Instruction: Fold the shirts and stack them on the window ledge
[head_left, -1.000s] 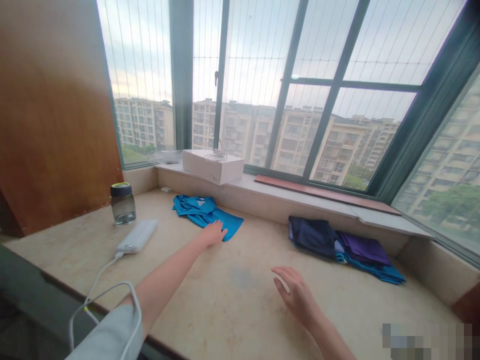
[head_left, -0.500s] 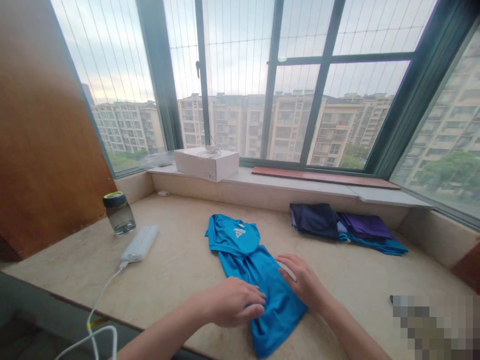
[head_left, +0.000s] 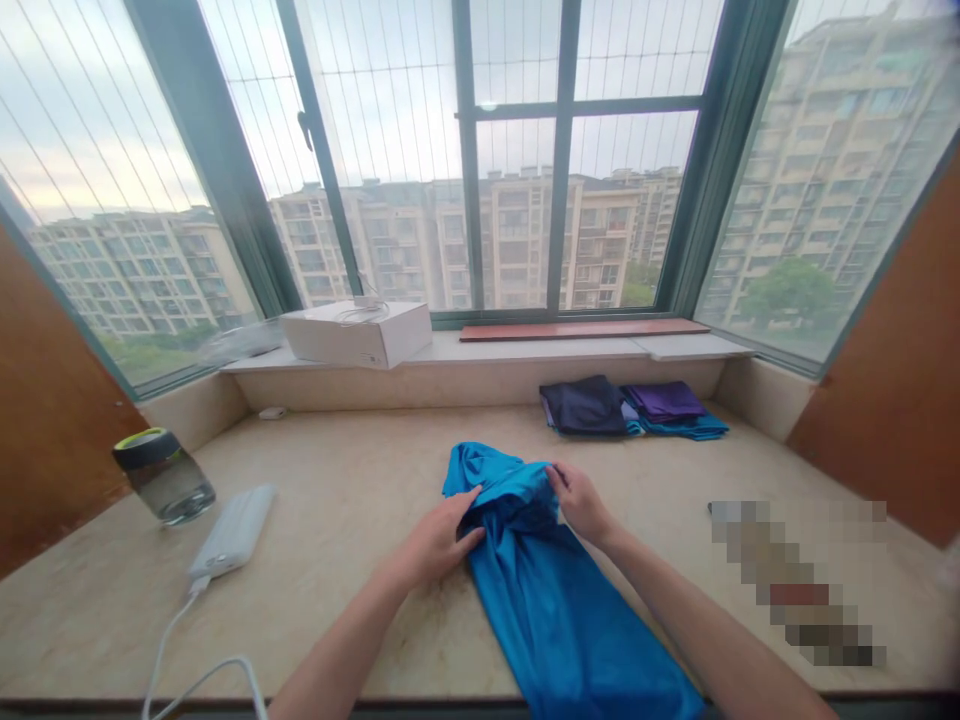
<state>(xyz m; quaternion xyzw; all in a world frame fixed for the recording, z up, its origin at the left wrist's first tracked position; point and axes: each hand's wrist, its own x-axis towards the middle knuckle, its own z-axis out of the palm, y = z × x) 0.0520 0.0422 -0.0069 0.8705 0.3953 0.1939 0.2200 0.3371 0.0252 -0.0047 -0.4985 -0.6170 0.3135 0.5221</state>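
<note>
A shiny blue garment [head_left: 570, 600] lies lengthwise on the counter, bunched at its far end, its near end reaching the front edge. My left hand [head_left: 446, 535] has its fingers and thumb around the left side of the bunched cloth. Pinched in the fingertips of my right hand [head_left: 577, 500] is the right edge of the same fold, lifted a little. Its white logo is hidden in the creases.
Folded dark clothes [head_left: 589, 405] and purple clothes [head_left: 664, 400] lie at the back right. To the left are a water bottle [head_left: 172, 485] and a white power bank [head_left: 234, 530] with a cable. A white box [head_left: 352, 335] stands on the sill. A pixelated patch covers something at right.
Both hands have moved forward to the garment's far end and taken hold of it. The cloth there is now bunched and the logo is out of sight. The view has turned right.
</note>
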